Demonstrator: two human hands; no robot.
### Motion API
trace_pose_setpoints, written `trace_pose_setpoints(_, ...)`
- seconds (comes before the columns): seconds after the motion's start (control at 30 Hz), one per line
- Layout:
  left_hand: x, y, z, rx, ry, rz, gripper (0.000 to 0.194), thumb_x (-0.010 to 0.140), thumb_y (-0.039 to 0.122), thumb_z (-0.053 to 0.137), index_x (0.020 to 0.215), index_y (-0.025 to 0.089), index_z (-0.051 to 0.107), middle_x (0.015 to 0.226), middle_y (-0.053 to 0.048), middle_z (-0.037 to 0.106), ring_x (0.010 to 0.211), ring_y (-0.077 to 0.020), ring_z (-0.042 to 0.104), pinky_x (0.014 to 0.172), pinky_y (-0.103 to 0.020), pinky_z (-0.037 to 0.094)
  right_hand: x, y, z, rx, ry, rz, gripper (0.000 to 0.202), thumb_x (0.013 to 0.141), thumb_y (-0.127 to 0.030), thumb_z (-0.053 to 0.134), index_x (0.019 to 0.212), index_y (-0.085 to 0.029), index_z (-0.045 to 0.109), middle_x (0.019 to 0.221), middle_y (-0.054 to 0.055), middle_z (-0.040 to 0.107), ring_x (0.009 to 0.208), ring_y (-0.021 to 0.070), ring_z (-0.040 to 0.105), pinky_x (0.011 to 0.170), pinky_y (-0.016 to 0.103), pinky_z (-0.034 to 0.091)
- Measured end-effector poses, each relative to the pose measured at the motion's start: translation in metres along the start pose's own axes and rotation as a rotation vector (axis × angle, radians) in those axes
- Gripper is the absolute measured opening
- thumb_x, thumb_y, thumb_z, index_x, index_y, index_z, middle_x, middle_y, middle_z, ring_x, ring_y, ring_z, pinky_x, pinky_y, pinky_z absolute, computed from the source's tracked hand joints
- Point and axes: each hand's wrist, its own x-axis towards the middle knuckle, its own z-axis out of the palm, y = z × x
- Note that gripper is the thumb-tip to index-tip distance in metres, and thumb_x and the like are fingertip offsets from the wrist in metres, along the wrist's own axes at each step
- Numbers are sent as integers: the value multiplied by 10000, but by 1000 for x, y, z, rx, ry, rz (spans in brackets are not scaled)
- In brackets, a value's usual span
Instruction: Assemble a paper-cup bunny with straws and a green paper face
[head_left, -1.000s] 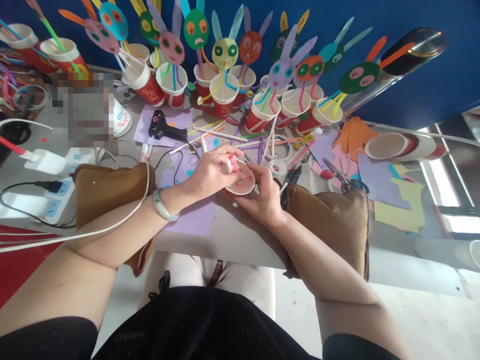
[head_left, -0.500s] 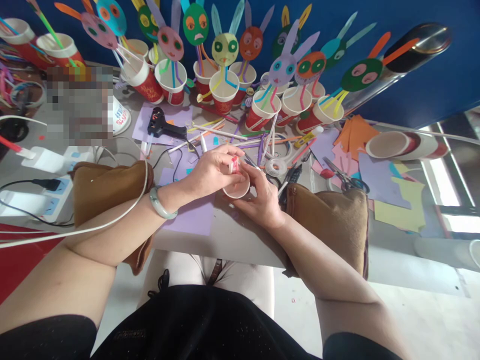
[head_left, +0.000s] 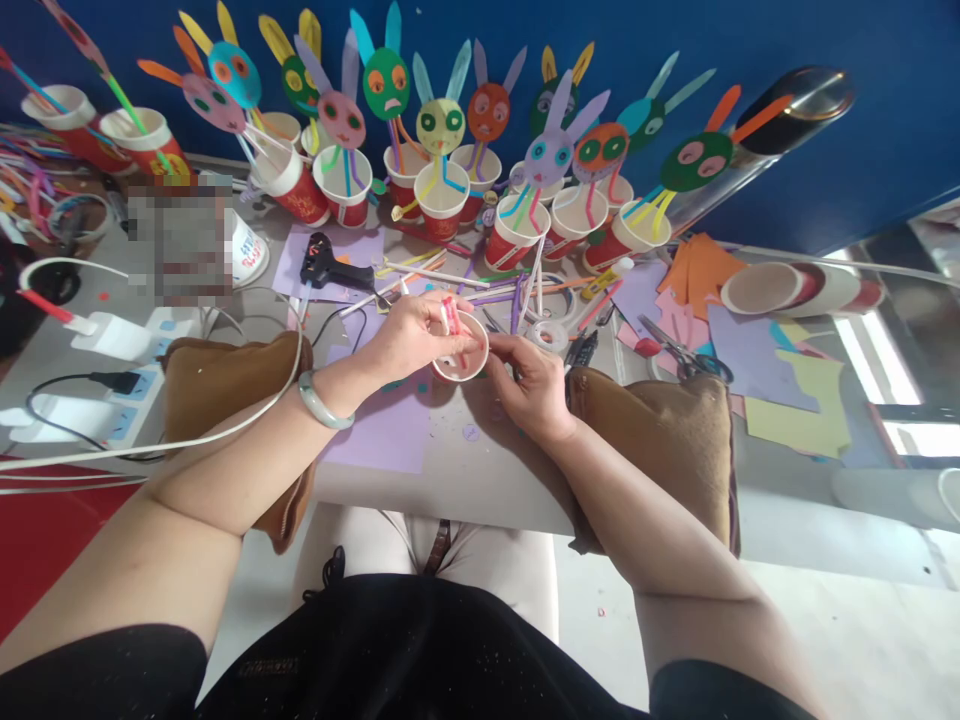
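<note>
A small paper cup [head_left: 460,368] is tilted so that its pale inside faces me. My left hand [head_left: 412,335] grips it at the upper left rim, with the thumb reaching over the opening. Beside those fingers, a red and white piece [head_left: 453,316] stands at the rim; whether it is part of the cup is unclear. My right hand [head_left: 534,385] is curled at the cup's right side, index fingertip and thumb against its edge; its other fingers are partly hidden. Under the hands lies a purple paper sheet [head_left: 379,435].
Red cups [head_left: 442,205] with paper rabbit faces on straws line the back. A black glue gun [head_left: 334,265] lies left, with a power strip [head_left: 142,385] beyond. Scissors [head_left: 686,350] and paper scraps [head_left: 757,355] lie right. Brown cushions [head_left: 652,450] flank my arms.
My left hand and the cup have shifted slightly left, and more of the cup's inside shows. My right hand has loosened from around the cup to its right edge. The camera view has shifted slightly.
</note>
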Motion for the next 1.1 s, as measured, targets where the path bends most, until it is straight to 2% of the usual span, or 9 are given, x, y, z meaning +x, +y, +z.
trace_pose_setpoints(0.1,2,2,-4,33,-23,20,116,825,266,890,783,207,800,999,-60,824,1117,-246,760,1034,-391,598,1,1,-1,-52,21,-29,181,1015,-344,617,988,-243,765,951,63,843,808,211,775,788,358,632)
trace_pose_setpoints(0.27,2,11,-9,60,1,5,83,874,279,841,861,211,795,965,-39,808,948,-206,745,913,-363,605,3,2,0,-77,41,-55,113,977,-258,624,896,-232,698,782,23,776,684,174,700,693,315,575)
trace_pose_setpoints(0.47,2,19,-13,83,-59,39,63,880,262,804,880,200,813,1258,-101,769,1210,-255,719,1125,-434,551,0,2,6,-41,56,-95,98,958,-223,660,874,-240,613,761,-2,717,662,154,646,639,288,516)
trace_pose_setpoints(0.63,2,22,-18,158,-128,90,104,913,264,773,841,192,794,1318,-110,739,1278,-268,695,1178,-451,521,0,2,6,-62,17,-244,109,990,-187,620,916,-249,571,858,32,719,779,181,684,683,310,544)
trace_pose_setpoints(0.73,1,21,-20,139,-144,108,87,869,264,819,828,192,794,1280,-115,762,1232,-265,713,1126,-425,543,1,4,4,-79,4,-307,94,1005,-185,601,943,-248,569,1050,93,758,921,206,722,732,330,574)
trace_pose_setpoints(0.8,1,19,-20,120,-169,110,68,823,235,847,820,192,794,1184,-106,794,1166,-257,730,1069,-401,559,1,5,3,-78,-16,-329,83,1015,-191,593,958,-249,575,1122,108,764,942,208,728,731,332,579)
trace_pose_setpoints(0.97,1,22,-18,65,-229,104,29,810,168,783,789,182,769,975,-69,814,986,-215,736,935,-343,561,0,7,0,-90,-56,-391,67,1015,-189,590,990,-250,579,1184,123,777,921,207,742,746,338,607)
trace_pose_setpoints(1.1,0,26,-18,109,-229,80,76,750,100,722,741,174,732,849,-28,771,810,-161,669,779,-290,513,-1,7,-1,-149,-76,-411,52,1025,-207,587,997,-249,576,1198,123,781,874,194,741,717,324,612)
